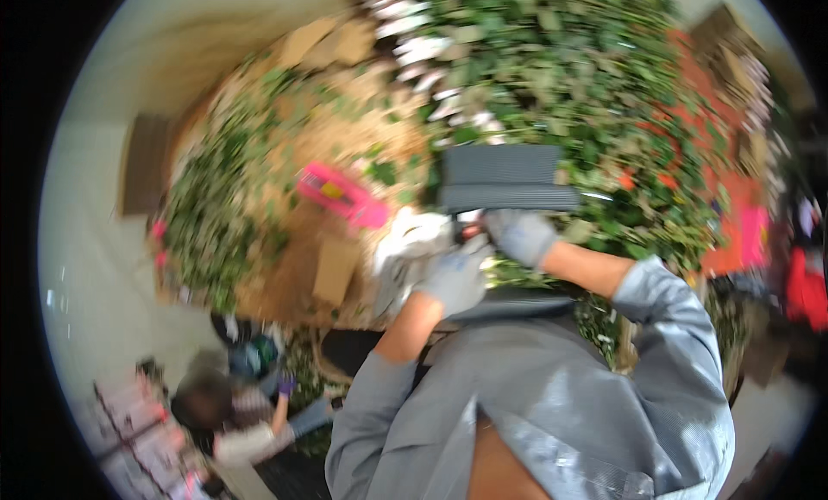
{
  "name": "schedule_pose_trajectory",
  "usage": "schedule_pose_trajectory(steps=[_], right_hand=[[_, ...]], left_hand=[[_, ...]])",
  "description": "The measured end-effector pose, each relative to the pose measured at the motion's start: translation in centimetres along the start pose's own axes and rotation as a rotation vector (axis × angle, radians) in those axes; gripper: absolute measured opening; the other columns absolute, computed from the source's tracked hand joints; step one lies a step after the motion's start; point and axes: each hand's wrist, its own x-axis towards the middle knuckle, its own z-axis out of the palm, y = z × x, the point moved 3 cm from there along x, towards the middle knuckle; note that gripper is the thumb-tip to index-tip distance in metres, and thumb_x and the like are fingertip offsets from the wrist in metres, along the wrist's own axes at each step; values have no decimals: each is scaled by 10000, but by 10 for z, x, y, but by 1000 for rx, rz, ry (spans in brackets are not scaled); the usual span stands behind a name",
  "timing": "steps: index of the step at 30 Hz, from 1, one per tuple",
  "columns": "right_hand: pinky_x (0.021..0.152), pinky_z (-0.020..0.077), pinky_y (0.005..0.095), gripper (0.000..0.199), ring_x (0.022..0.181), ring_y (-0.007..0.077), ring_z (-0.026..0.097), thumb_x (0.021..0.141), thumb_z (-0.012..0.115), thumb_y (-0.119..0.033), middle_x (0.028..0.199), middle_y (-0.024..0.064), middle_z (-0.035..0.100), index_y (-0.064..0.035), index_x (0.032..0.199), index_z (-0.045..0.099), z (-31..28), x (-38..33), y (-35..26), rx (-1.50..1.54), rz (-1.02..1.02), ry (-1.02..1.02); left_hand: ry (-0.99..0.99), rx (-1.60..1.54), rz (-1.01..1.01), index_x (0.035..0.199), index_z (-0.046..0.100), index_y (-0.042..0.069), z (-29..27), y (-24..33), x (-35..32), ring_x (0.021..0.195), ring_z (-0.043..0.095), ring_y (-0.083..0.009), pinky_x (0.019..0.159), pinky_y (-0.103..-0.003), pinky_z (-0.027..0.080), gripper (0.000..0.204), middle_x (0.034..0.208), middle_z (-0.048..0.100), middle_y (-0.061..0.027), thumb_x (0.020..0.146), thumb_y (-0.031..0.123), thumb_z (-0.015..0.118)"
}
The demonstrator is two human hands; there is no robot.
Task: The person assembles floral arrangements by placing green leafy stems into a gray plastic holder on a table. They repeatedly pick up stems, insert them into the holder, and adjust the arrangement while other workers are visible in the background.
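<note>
Both my hands wear pale grey gloves and work close together in front of my chest. My left hand [455, 280] looks closed, with its fingers curled toward a small dark-red thing [470, 230] that may be a flower head. My right hand [522, 236] also looks closed, just beyond and to the right, at the edge of a dark grey ribbed pad [509, 174]. Blur hides what either hand holds. Whitish crumpled sheets [412, 237] lie left of my hands. Another dark ribbed piece [522, 303] sits near my waist, with green stems [513, 276] between the two pieces.
A bright pink tool [342, 195] lies on the wooden table [289, 271] near a cardboard piece [335, 269]. Leafy stems [552, 60] heap up at the back, beside pale flower bunches [414, 34]. More leaves [216, 215] pile at left. Another person [246, 414] is at lower left.
</note>
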Motion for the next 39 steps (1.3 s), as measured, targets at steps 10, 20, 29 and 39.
schedule_pose_trajectory(steps=[10, 20, 29, 39], right_hand=[[853, 557, 459, 447, 1005, 311, 677, 932, 552, -163, 1200, 154, 635, -47, 1363, 533, 13, -17, 16, -275, 119, -451], [729, 583, 409, 367, 880, 260, 706, 950, 548, -161, 1063, 131, 657, -41, 1297, 535, -5, -1, 6, -333, 169, -547], [488, 544, 398, 237, 729, 237, 678, 950, 535, -164, 919, 139, 658, -31, 1134, 603, -34, 11, 1, -210, 52, -308], [461, 536, 384, 279, 641, 253, 677, 956, 539, -175, 887, 172, 662, -21, 1184, 586, -44, 16, 1, -251, 1, -263]], left_hand=[[333, 619, -47, 1237, 645, 49, 14, -22, 53, 810, 716, -281, 623, -453, 516, 337, 1016, 701, -142, 947, 170, 523], [437, 501, 38, 920, 641, 71, 7, -32, 58, 667, 683, -263, 541, -430, 485, 117, 811, 666, -114, 868, 160, 585], [473, 388, -3, 939, 651, 56, 8, -55, 35, 807, 705, -307, 700, -450, 541, 141, 878, 691, -134, 838, 120, 575], [177, 432, -300, 908, 724, 78, -40, -71, 8, 871, 729, -326, 761, -474, 556, 200, 957, 745, -175, 865, 232, 603]])
